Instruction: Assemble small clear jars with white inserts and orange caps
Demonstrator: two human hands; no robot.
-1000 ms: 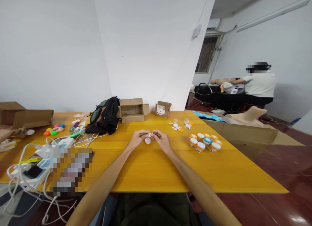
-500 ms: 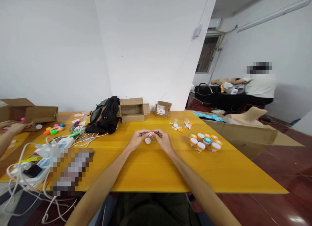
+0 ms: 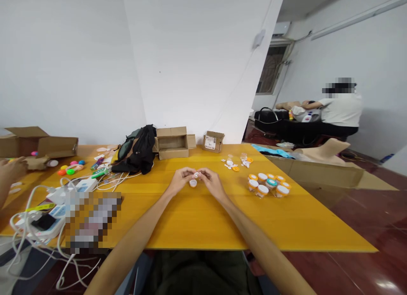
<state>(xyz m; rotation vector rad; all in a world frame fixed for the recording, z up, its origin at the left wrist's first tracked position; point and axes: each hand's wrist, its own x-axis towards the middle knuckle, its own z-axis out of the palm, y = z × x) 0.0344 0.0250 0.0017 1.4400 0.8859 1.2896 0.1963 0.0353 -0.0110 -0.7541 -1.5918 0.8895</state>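
**Both hands pinching a small part above an orange-rimmed cap**

From my seat, far left, another person's hand [image 3: 11, 171] hovers by an open cardboard box [image 3: 41, 145]. White cables [image 3: 47, 197] sprawl over the yellow tabletop [image 3: 197, 221]. At centre, my left hand [image 3: 180, 180] and right hand [image 3: 212, 182] meet, each grip clenched on a tiny white-and-metal piece [image 3: 196, 175] held just above a small orange-rimmed white cap [image 3: 193, 183] on the tabletop. Rightward sits a cluster of orange-lidded little jars [image 3: 269, 185].
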